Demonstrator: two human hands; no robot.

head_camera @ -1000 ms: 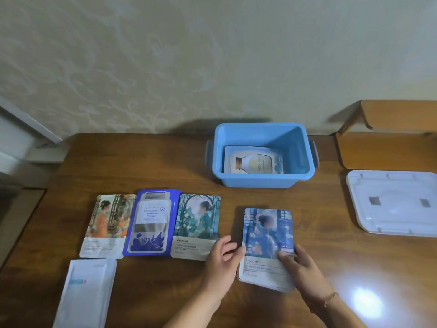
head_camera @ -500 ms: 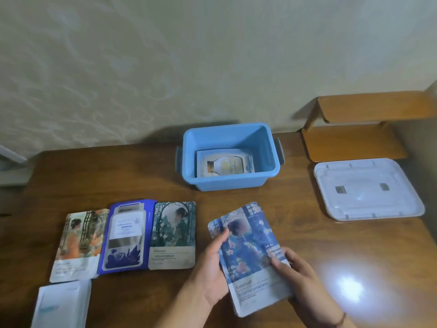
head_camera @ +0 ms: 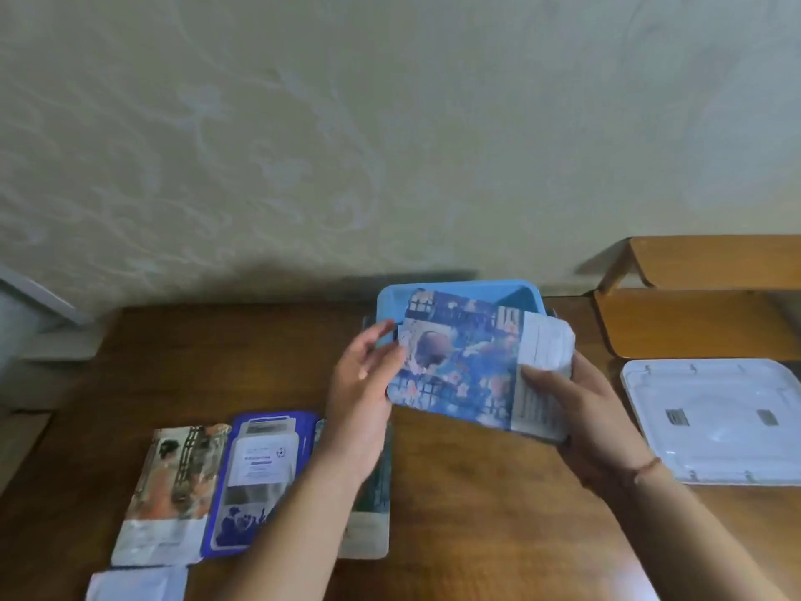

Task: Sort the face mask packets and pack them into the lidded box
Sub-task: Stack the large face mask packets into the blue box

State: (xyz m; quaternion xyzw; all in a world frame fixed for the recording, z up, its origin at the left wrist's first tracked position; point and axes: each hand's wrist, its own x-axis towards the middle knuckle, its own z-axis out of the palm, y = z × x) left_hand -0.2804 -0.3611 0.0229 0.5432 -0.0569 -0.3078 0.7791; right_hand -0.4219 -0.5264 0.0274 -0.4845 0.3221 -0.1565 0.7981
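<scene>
Two hands are recorded at mid-frame, both engaged with a stack of blue face mask packets (head_camera: 463,366). The stack is held sideways and clear of the tabletop (head_camera: 477,492), partly in front of the blue box (head_camera: 472,292) at the far edge. The box interior is largely hidden by the stack, so its contents cannot be told.

The left hand (head_camera: 368,375) is placed at the stack's left end; its grip is spread, with the fingers (head_camera: 381,336) extended along the packet edge. Whether the thumb is hooked round the edge cannot be told. The right hand (head_camera: 576,409) is closed on the white printed end of the stack, with the thumb (head_camera: 537,377) laid on top and the remaining fingers under it. A thin cord bracelet (head_camera: 646,466) is seen on the right wrist.

A row of packets is laid flat on the tabletop near the left: an orange-toned packet (head_camera: 173,479), just beside it a dark blue packet (head_camera: 255,474), and then a green packet (head_camera: 372,514), mostly covered by the left forearm. A pale white packet (head_camera: 138,583) is noted below the row, cut off by the lower frame edge.

The translucent white lid (head_camera: 715,422) is lying flat on the tabletop to the right, well apart from the box. A wooden shelf unit (head_camera: 702,314) is seen behind it, against the patterned wall (head_camera: 390,145).
</scene>
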